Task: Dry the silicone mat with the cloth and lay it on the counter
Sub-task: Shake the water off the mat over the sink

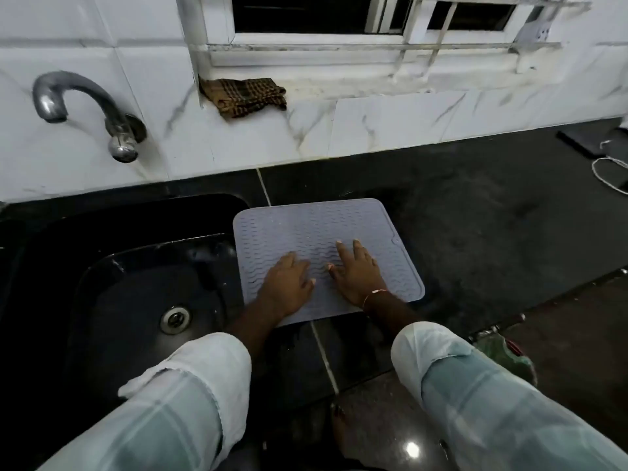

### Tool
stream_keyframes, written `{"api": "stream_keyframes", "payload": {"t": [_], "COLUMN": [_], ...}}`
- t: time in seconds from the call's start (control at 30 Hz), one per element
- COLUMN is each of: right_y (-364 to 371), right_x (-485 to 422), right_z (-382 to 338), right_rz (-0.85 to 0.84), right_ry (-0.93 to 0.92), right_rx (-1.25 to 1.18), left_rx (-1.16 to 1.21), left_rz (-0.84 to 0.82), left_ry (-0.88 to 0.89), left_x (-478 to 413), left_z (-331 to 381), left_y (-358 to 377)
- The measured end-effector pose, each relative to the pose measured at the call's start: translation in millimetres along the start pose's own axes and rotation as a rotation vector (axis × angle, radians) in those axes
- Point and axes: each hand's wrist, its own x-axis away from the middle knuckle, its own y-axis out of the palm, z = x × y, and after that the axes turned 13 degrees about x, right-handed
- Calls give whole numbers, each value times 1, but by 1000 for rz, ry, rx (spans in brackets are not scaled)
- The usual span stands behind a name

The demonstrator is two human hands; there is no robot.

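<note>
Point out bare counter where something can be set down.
Widest: the black counter right of the grey ribbed silicone mat, up to the white cable. A narrow strip runs between mat and white marble-tiled wall. Crowded: the mat, under left hand and right hand.

Pale checked sleeves (475, 385) rolled up; thin bracelet (373, 294) on right wrist.

White marble-tiled wall (373, 127), barred window (373, 15)
</note>
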Motion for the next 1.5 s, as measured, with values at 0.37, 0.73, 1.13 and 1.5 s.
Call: {"api": "stream_keyframes", "payload": {"t": [0.37, 0.73, 1.13, 1.5], "right_y": [-4, -43, -51, -94], "right_x": [-31, -87, -111, -105], "right_z": [49, 123, 132, 84], "right_rz": [-13, -3, 15, -181], "right_ry": [-224, 333, 318, 18], "right_rx": [48, -282, -570, -846], "left_rx": [-230, -345, -366, 271], "left_rz": [3, 98, 64, 291], "left_ry": [31, 4, -21, -95], "left_x": [-39, -31, -31, -25], "left_z": [23, 12, 15, 74], "left_y": [49, 72, 69, 74]}}
